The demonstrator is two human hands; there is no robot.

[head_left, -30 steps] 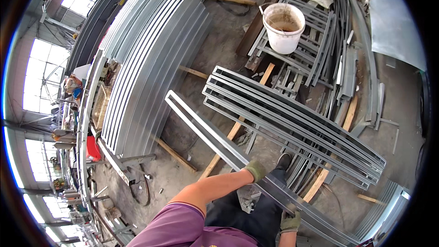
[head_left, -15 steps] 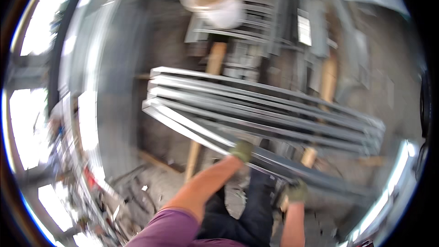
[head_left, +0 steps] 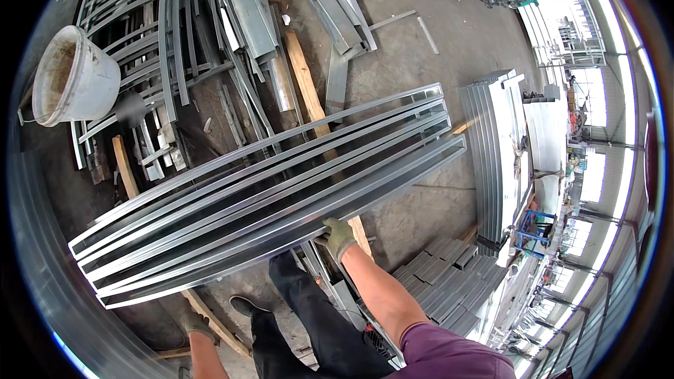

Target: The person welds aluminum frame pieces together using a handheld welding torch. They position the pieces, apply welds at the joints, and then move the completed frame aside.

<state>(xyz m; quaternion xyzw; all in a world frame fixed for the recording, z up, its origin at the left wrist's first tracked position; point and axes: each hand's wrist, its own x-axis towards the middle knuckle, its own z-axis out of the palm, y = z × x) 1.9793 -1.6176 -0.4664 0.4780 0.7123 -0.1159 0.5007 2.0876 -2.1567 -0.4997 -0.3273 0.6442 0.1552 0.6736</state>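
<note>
Several long U-shaped metal channels (head_left: 281, 189) lie side by side in a slanting row across wooden beams. My right hand (head_left: 337, 236), in an olive work glove, is closed at the near edge of the nearest metal channel (head_left: 295, 228), fingers curled over its rim. Lower left, my left hand (head_left: 195, 323), also gloved, hangs below the row's left end, apart from the channels and close to a wooden beam (head_left: 217, 324). Its fingers are too dim to make out.
A dirty white bucket (head_left: 95, 81) stands at the upper left beside metal frames (head_left: 168, 35). Loose offcuts and channels (head_left: 323, 7) lie beyond the row. Stacked panels (head_left: 491, 154) and grey profiles (head_left: 449, 277) are to the right. Sheet metal (head_left: 42, 260) borders the left.
The view has swung round. The nearest channel, angled away from the row before, now lies alongside the others. My left hand has come off it; my right hand is still at its edge.
</note>
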